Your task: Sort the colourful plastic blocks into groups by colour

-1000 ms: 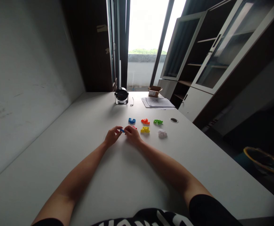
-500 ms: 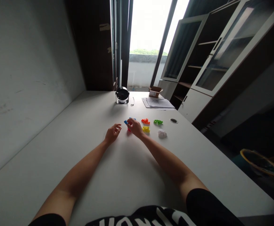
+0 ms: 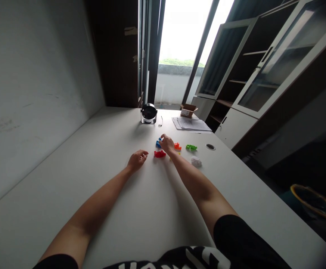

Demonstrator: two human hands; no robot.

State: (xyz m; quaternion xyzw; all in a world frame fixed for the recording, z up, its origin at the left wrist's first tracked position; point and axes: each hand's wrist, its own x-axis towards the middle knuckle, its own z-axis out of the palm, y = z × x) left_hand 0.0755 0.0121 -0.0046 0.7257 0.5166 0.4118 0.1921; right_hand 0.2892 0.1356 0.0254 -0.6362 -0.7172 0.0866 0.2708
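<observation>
My right hand point(image 3: 167, 143) reaches over a small pile of blue plastic pieces point(image 3: 158, 144), fingers pinched at a blue piece point(image 3: 160, 139) on the pile's far side. Its fingertips partly hide that piece. Just nearer to me lies a pile of red pieces point(image 3: 160, 154). Left of the red pile, my left hand point(image 3: 137, 160) rests by the white table top with loosely bent fingers apart and nothing in them. Orange pieces point(image 3: 177, 146) lie right of my right hand, and yellow pieces point(image 3: 171, 159) are mostly hidden behind my right wrist.
Green pieces point(image 3: 191, 147) and whitish pieces point(image 3: 196, 161) lie farther right, near a round cable hole point(image 3: 210, 147). At the back stand a small black fan-like device point(image 3: 148, 113), papers point(image 3: 193, 124) and an open cardboard box point(image 3: 188, 110). A wall point(image 3: 39, 104) borders the table's left.
My right hand has carried a blue piece away from my left hand, over to the blue pile. The red pile is now uncovered, and the yellow one mostly covered. The view has shifted slightly.
</observation>
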